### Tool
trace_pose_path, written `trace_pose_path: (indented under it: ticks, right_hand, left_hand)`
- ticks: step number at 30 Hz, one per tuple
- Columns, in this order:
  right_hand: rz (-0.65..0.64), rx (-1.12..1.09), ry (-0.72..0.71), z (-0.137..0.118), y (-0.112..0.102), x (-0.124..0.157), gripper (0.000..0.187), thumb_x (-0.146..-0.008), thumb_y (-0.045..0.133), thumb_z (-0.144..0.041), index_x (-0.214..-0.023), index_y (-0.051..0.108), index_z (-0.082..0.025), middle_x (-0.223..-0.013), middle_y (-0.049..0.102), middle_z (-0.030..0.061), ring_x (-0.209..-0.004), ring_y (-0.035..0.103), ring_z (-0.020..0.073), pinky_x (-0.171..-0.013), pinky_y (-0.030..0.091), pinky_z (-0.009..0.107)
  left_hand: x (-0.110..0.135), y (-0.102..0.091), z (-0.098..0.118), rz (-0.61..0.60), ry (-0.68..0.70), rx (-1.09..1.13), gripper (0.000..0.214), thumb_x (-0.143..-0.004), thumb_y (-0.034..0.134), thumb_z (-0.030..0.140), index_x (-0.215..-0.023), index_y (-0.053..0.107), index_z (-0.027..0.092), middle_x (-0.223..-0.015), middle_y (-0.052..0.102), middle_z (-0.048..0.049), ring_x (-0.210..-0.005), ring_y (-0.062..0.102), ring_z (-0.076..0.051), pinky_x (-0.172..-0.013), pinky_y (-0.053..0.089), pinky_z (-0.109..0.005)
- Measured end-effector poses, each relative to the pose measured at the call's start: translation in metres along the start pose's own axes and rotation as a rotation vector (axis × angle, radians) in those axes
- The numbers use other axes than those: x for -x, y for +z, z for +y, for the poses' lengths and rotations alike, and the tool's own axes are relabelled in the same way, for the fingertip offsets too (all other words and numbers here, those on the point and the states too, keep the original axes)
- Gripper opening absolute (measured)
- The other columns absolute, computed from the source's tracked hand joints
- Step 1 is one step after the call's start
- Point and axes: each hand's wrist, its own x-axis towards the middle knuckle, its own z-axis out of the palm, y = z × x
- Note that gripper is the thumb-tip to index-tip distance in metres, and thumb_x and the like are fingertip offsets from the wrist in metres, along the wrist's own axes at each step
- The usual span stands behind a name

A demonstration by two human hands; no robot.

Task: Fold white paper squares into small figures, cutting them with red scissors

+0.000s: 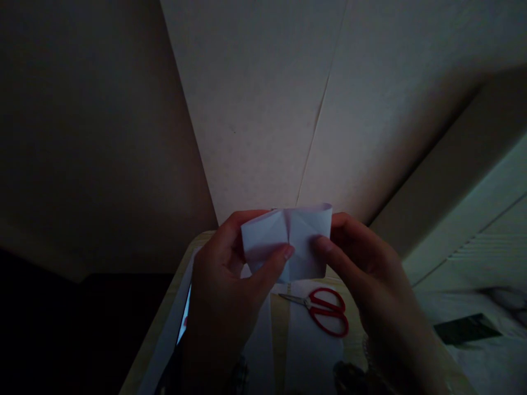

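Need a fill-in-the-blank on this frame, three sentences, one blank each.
1. The left hand and right hand together hold a folded white ____.
2. The scissors on the table have ____ handles.
3. The scissors' tips point toward the person's ____ side.
Missing: paper; red; left.

Both hands hold a folded white paper piece [288, 241] up above a small light wooden table [164, 318], the left hand [224, 291] pinching its left half with the thumb across the front and the right hand [366, 263] gripping its right half. The paper shows diagonal creases meeting at a centre line. Below it, red-handled metal scissors [323, 310] lie closed on white paper sheets [300, 340] towards the table's right edge.
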Motion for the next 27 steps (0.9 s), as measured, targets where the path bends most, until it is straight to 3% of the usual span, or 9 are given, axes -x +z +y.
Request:
trace_pose_path:
  ticks: [7, 14, 21, 27]
  right_hand:
    - [0.06, -0.011, 0.003, 0.0013, 0.0052, -0.0008, 0.016, -0.085, 0.075, -0.024, -0.071, 0.068, -0.024, -0.067, 0.066, -0.0056, -0.064, 0.062, 0.0101, -0.058, 0.048, 0.017]
    - [0.043, -0.054, 0.005, 0.0025, 0.0023, -0.0038, 0.009, -0.081, 0.08, -0.023, -0.076, 0.074, -0.026, -0.069, 0.07, -0.0061, -0.066, 0.066, 0.0099, -0.059, 0.051, 0.016]
    - [0.059, -0.053, 0.02, 0.0012, 0.0014, -0.0002, 0.015, -0.077, 0.082, -0.021, -0.07, 0.07, -0.024, -0.067, 0.07, -0.0048, -0.064, 0.065, 0.0123, -0.059, 0.051, 0.021]
    - [0.131, -0.012, -0.071, -0.0013, -0.0005, 0.0007, 0.009, -0.08, 0.08, -0.021, -0.079, 0.076, -0.029, -0.072, 0.071, -0.0051, -0.07, 0.067, 0.0125, -0.061, 0.052, 0.02]
  left_hand:
    - [-0.0013, -0.003, 0.0015, -0.048, -0.039, -0.076, 0.019, -0.066, 0.083, 0.02, -0.077, 0.07, 0.026, -0.069, 0.071, 0.0065, -0.066, 0.069, -0.016, -0.059, 0.054, -0.023]
    - [-0.0024, -0.0037, -0.0002, -0.068, -0.057, -0.08, 0.016, -0.067, 0.084, 0.021, -0.073, 0.069, 0.024, -0.067, 0.069, 0.0064, -0.064, 0.065, -0.014, -0.059, 0.052, -0.022]
    - [-0.0011, -0.0009, -0.0034, -0.075, -0.052, 0.011, 0.015, -0.067, 0.082, 0.016, -0.07, 0.07, 0.025, -0.063, 0.068, 0.0085, -0.064, 0.066, -0.012, -0.06, 0.052, -0.02]
    - [-0.0026, -0.0026, -0.0039, -0.135, -0.07, -0.009, 0.014, -0.068, 0.082, 0.017, -0.069, 0.07, 0.024, -0.065, 0.069, 0.0078, -0.065, 0.066, -0.012, -0.06, 0.051, -0.02]
